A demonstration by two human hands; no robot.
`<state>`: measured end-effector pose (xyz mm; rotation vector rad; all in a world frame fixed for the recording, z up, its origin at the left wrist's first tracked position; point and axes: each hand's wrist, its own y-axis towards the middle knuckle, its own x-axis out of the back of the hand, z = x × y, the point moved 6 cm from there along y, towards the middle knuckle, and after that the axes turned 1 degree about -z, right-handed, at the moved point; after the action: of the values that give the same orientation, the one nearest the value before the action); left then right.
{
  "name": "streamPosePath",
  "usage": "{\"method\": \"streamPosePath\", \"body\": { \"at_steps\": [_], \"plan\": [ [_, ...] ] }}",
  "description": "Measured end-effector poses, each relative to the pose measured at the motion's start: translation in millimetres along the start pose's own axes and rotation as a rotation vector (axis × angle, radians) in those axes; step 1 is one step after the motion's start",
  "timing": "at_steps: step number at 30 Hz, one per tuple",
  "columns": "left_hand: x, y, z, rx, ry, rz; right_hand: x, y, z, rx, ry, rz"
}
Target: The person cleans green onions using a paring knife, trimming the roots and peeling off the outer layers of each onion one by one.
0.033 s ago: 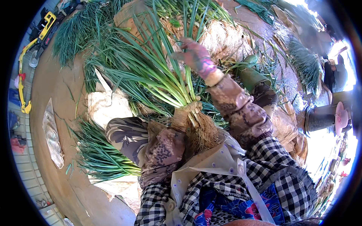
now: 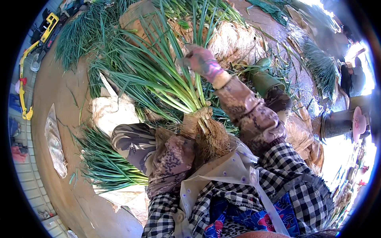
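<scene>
A bunch of green onions (image 2: pixel 183 93) stands tilted in front of me, its long leaves fanning up and left and its brown roots (image 2: pixel 214 142) toward my lap. Around the stems just above those roots, my left hand (image 2: pixel 193 122) is closed in a tan glove. My right hand (image 2: pixel 204 62), in a colourful patterned glove, is raised at the leaves on the right side of the bunch. Its fingers look bent but are smeared by motion, so whether they grip a leaf cannot be told.
More green onions (image 2: pixel 113 162) lie at my left, with another pile (image 2: pixel 81 41) at the far left. Pale roots of a heap (image 2: pixel 234 41) show beyond the bunch. A green boot (image 2: pixel 268 82) is on my right. Farther right are a dark bucket (image 2: pixel 337 125) and a pink hat (image 2: pixel 359 124).
My right hand has shifted slightly down and left along the leaves, its fingers more bent than before. The left hand and the bunch have stayed in place.
</scene>
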<state>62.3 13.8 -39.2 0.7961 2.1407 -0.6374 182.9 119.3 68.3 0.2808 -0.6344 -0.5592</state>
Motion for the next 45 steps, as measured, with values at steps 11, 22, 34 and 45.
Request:
{"method": "streamPosePath", "body": {
  "at_steps": [11, 22, 34, 45],
  "plan": [
    [2.5, 1.8, -13.1, -0.031, -0.288, -0.024, 73.0, -52.0, 16.4, -0.262, 0.853, 0.215],
    [-5.4, 1.3, -30.2, -0.047, -0.206, 0.038, 201.6, -19.2, -71.2, -0.218, 1.146, -0.211],
    [-27.1, -22.2, -96.7, -0.035, -0.186, 0.524, 129.6, -32.1, -103.2, -0.17, -0.366, 0.187],
    [-31.8, -31.6, -70.4, 0.174, -0.095, 0.57, -3.3, 19.0, 6.0, -0.389, 1.123, 0.404]
  ]
}}
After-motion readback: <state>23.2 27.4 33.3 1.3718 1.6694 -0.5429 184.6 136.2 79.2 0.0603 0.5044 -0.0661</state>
